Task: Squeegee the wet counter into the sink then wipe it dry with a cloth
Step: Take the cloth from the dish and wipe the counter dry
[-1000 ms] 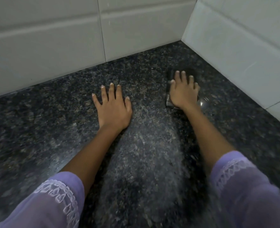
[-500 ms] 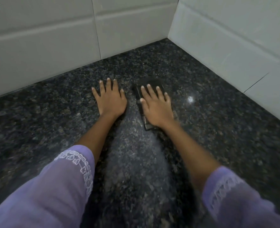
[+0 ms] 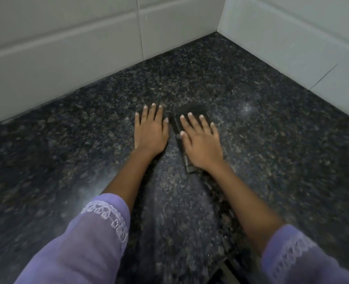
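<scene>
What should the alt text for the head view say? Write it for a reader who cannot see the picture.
A person's right hand presses flat on a dark folded cloth on a speckled black granite counter, while the left hand rests flat beside it. Purple sleeves frame the bottom, and white wall tiles meet in the corner behind.

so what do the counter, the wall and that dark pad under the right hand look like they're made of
Counter: looks like polished granite, dark with speckled grain and glossy glints.
Wall: glazed ceramic tile by the look, pale, smooth, with thin grout lines.
Pad under the right hand: dark and matte, perhaps folded cloth or sponge; too blurred to tell.
</scene>
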